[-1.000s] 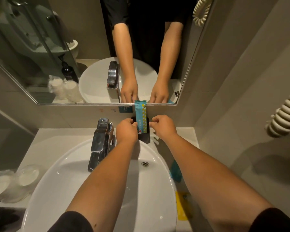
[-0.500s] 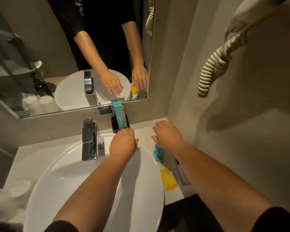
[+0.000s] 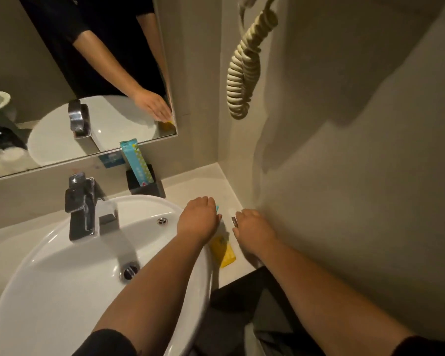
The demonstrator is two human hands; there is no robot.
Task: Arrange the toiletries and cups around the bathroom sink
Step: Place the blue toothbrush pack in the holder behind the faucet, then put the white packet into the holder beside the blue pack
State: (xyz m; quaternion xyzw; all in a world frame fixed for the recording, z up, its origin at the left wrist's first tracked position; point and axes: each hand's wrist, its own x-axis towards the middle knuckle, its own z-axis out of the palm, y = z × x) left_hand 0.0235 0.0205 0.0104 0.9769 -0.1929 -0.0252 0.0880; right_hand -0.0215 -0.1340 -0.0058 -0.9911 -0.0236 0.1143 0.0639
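Where the bench narrows: between sink [image 3: 62, 291] rim and side wall [image 3: 344, 176], both hands work, apart.
Left hand [image 3: 197, 219]: knuckles up, over a teal item [image 3: 217, 207]; grip hidden, cannot tell.
Right hand [image 3: 252, 228]: fingers curled; pinches a small dark object [image 3: 233, 220].
Yellow packet [image 3: 224, 250]: flat between the wrists, long axis along the sink edge.
Teal packet [image 3: 136, 160]: upright, tilted left, in black holder [image 3: 149, 188] under the mirror [image 3: 36, 73].
Crowding: faucet [image 3: 84, 206] left, coiled cord [image 3: 244, 73] above.
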